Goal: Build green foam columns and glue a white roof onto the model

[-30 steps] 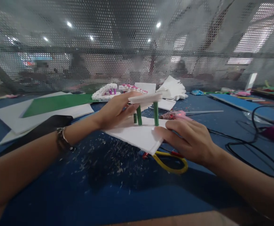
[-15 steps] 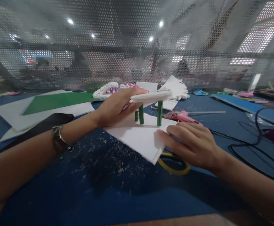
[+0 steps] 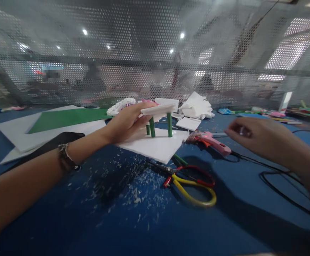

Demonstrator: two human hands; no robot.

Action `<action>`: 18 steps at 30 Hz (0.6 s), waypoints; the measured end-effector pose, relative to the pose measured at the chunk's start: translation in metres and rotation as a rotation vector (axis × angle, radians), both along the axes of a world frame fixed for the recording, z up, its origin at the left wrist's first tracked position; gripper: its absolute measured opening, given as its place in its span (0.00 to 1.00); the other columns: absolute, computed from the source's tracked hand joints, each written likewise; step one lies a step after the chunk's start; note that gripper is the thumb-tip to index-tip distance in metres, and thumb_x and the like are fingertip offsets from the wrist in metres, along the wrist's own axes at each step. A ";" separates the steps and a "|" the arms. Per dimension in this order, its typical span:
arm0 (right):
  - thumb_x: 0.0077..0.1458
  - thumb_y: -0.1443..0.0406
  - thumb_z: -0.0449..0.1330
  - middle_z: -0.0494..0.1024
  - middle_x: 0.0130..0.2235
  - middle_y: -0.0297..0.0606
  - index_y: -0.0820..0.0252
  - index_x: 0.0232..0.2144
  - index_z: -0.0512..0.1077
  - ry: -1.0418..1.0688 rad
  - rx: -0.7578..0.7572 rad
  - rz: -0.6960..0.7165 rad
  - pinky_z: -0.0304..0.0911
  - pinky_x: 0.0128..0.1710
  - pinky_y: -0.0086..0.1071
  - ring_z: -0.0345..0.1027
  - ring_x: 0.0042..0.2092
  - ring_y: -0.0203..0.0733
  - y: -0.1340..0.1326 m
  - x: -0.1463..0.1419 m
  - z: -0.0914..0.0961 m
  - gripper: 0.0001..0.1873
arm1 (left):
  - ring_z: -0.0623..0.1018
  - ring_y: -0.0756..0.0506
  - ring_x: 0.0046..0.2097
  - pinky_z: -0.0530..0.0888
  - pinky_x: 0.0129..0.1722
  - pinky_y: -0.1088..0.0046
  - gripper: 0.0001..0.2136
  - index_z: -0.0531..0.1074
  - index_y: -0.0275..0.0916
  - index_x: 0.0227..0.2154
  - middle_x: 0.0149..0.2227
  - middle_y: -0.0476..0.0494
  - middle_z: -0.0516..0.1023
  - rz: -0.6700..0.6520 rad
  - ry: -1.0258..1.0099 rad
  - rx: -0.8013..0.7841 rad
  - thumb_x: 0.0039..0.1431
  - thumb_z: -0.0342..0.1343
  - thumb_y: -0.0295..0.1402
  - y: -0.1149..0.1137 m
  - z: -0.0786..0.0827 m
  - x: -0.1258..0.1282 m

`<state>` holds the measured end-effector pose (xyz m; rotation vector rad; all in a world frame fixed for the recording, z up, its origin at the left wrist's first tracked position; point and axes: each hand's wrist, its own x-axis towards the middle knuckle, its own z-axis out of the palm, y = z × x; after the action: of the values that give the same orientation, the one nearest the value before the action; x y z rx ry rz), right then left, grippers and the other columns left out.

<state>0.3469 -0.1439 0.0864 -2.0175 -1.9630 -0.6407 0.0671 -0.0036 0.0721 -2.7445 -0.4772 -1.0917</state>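
Note:
My left hand (image 3: 129,122) grips the left end of a white foam board slab (image 3: 161,109), thumb below and fingers over the top. Green posts (image 3: 170,125) stand under the slab on a white foam base board (image 3: 155,145), which lies on the blue table. Over to the right, my right hand (image 3: 253,133) hovers with loosely bent fingers, and I see nothing held in it. Just left of it lies a pink glue gun (image 3: 216,144) with a glue stick at its back, partly behind that hand. Scissors with red and yellow handles (image 3: 194,190) rest before the base board.
Green and white sheets (image 3: 69,120) lie at the left, beside a black object (image 3: 64,140). Cut white pieces (image 3: 196,106) are piled at the back. White scraps (image 3: 133,192) litter the table. A black cord (image 3: 277,186) loops at the right. Perforated metal mesh (image 3: 144,53) stands behind.
My right hand has left the base board and moved right, past the glue gun. The base board and slab have shifted slightly left and back, uncovering the scissors.

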 end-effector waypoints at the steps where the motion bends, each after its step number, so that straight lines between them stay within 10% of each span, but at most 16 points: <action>1: 0.51 0.59 0.50 0.72 0.24 0.43 0.60 0.24 0.67 -0.002 -0.043 -0.095 0.54 0.24 0.34 0.63 0.25 0.41 0.003 0.013 -0.005 0.12 | 0.73 0.47 0.39 0.69 0.39 0.73 0.17 0.62 0.32 0.47 0.43 0.39 0.73 0.025 -0.002 -0.001 0.59 0.38 0.33 0.001 -0.001 -0.001; 6: 0.55 0.64 0.43 0.77 0.27 0.45 0.61 0.26 0.70 0.151 -0.241 0.000 0.60 0.28 0.31 0.69 0.28 0.41 0.022 0.046 -0.035 0.17 | 0.72 0.48 0.29 0.68 0.31 0.74 0.17 0.64 0.33 0.45 0.32 0.43 0.74 0.070 0.010 -0.001 0.59 0.37 0.35 0.008 -0.007 -0.002; 18: 0.53 0.68 0.44 0.73 0.28 0.48 0.58 0.23 0.62 0.073 -0.216 0.071 0.60 0.30 0.34 0.68 0.29 0.46 0.037 0.015 -0.043 0.11 | 0.74 0.45 0.40 0.69 0.33 0.73 0.14 0.63 0.35 0.45 0.41 0.39 0.73 0.068 0.220 -0.005 0.59 0.39 0.32 0.013 -0.042 -0.004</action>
<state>0.3615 -0.1072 0.0432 -2.0475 -2.1286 -0.3464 0.0631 0.0091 0.0302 -2.7860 -0.5371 -0.7629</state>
